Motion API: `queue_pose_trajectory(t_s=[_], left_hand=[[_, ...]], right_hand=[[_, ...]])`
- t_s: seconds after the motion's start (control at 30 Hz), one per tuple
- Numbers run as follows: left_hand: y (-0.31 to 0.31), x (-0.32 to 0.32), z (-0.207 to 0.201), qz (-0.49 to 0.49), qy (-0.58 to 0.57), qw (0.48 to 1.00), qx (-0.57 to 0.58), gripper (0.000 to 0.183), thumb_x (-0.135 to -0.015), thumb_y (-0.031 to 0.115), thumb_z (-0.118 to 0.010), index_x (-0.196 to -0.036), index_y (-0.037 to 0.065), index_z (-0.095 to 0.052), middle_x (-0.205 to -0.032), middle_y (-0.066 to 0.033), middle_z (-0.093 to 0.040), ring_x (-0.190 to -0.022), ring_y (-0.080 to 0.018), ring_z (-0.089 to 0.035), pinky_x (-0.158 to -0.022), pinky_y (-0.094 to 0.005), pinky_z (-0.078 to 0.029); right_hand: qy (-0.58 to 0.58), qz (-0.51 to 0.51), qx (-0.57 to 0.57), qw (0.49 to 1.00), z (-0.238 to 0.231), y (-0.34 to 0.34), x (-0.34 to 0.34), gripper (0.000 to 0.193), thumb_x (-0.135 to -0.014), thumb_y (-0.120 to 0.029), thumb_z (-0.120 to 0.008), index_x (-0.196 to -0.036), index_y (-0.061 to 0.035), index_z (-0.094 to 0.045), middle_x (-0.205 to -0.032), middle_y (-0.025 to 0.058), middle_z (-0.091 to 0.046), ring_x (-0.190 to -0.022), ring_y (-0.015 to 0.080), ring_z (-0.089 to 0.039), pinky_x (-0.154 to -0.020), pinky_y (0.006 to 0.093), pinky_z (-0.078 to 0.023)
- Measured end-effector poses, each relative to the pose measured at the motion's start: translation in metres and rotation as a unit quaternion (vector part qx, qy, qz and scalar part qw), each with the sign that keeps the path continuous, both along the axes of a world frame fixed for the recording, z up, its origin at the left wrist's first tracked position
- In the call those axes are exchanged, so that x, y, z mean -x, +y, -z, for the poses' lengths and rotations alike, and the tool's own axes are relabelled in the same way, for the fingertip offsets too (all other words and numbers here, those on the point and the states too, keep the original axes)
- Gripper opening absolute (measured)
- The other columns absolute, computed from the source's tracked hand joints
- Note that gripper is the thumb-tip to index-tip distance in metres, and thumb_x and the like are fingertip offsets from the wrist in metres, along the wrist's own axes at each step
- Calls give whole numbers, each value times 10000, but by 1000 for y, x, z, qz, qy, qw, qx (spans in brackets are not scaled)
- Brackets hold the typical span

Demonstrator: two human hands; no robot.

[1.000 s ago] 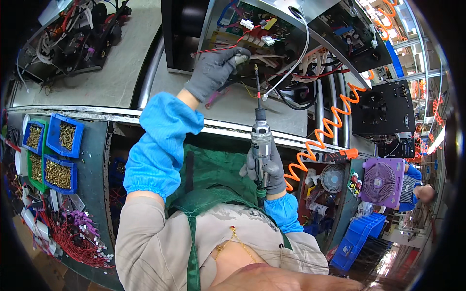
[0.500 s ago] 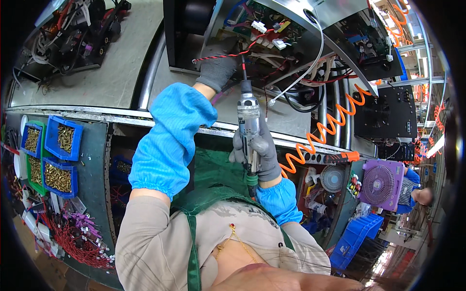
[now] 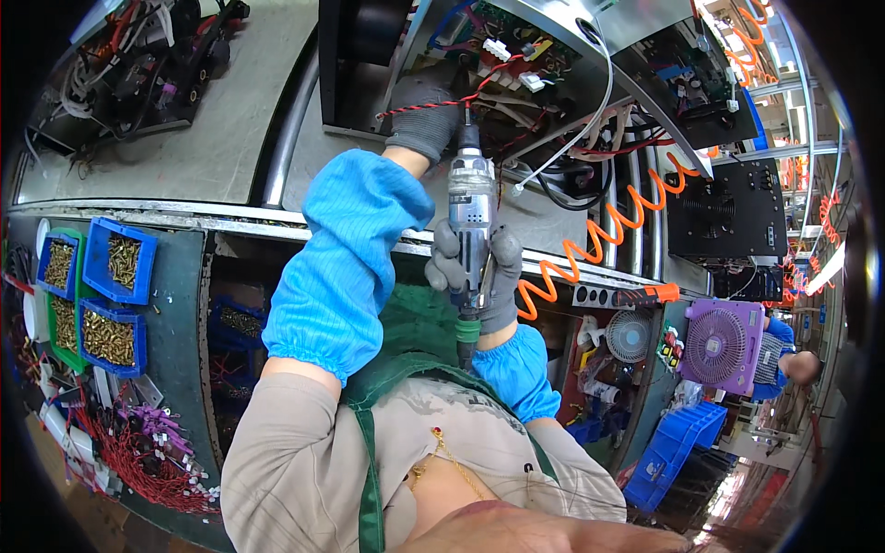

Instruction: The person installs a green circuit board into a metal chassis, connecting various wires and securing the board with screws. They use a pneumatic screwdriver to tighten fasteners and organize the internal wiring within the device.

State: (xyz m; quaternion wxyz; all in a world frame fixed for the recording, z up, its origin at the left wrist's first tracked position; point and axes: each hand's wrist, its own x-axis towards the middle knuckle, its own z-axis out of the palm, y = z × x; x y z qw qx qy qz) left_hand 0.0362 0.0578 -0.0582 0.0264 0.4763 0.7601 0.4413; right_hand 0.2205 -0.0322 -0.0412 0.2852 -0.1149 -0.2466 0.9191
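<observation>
My right hand (image 3: 502,276), in a grey glove, is wrapped round the body of a silver pneumatic screwdriver (image 3: 472,198). The tool points away from me, its nose inside an open metal chassis (image 3: 406,55). My left hand (image 3: 426,118), also gloved in grey, reaches into that chassis just left of the screwdriver's tip; its fingers are hidden in the dark interior. A red-and-black twisted wire (image 3: 433,106) crosses over my left glove. White plugs (image 3: 532,82) and a circuit board (image 3: 544,46) sit to the right of the tip.
An orange coiled hose (image 3: 599,244) runs along the right. Blue bins of brass screws (image 3: 109,336) stand at the left, above red wire bundles (image 3: 138,461). Another wired assembly (image 3: 138,78) lies far left. A purple fan (image 3: 724,346) and a person (image 3: 784,355) are at the right.
The screwdriver has moved farther into the chassis and stands straighter, so less of its bit shows. My left forearm has shifted slightly right and forward.
</observation>
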Motion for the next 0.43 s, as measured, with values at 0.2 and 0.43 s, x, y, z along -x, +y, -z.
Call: queue_pose_trajectory(t_s=[0.2,0.43], left_hand=[[-1,0,-2,-32,-42,997,-51,238,-817,259,-595,-828,31,-664,-820,-204,-645,-730,-378,-621,-637,-428,-501],[18,5,20,-3,-18,996,-91,193,-788,232,-628,-850,51,-653,-825,-205,-636,-703,-375,-617,-631,-436,-507]], right_hand=[[184,-26,165,969,14,-2,2,632,-813,-426,-670,-1216,-19,-401,-922,145,-550,-516,150,-488,-567,377,-499],[-52,60,21,997,-7,-23,29,579,-855,-503,-572,-1007,54,-533,-831,137,-601,-535,235,-578,-558,412,-538]])
